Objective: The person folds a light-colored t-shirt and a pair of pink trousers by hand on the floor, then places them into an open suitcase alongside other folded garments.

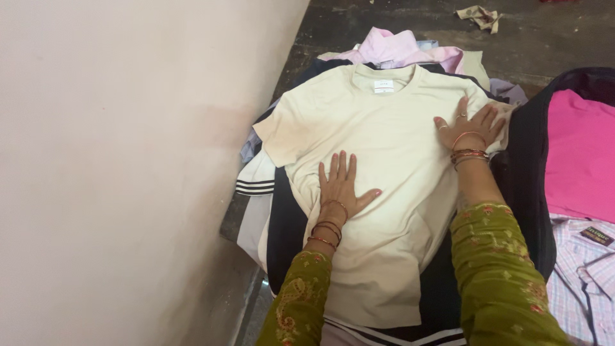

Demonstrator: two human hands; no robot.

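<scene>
A cream short-sleeved t-shirt (378,128) lies flat, front up, collar away from me, on top of a pile of clothes. My left hand (341,186) presses flat on its lower left side, fingers spread. My right hand (471,128) rests flat on the shirt's right shoulder and sleeve, fingers apart. Both wrists wear bangles, and both arms are in olive-green patterned sleeves.
Under the shirt lie dark garments (288,230), a white piece with black stripes (256,186) and a pale pink garment (397,48). A pink top (580,154) and a checked shirt (580,282) lie to the right. A pale wall (128,160) stands close on the left. A crumpled scrap (479,16) is on the dark floor.
</scene>
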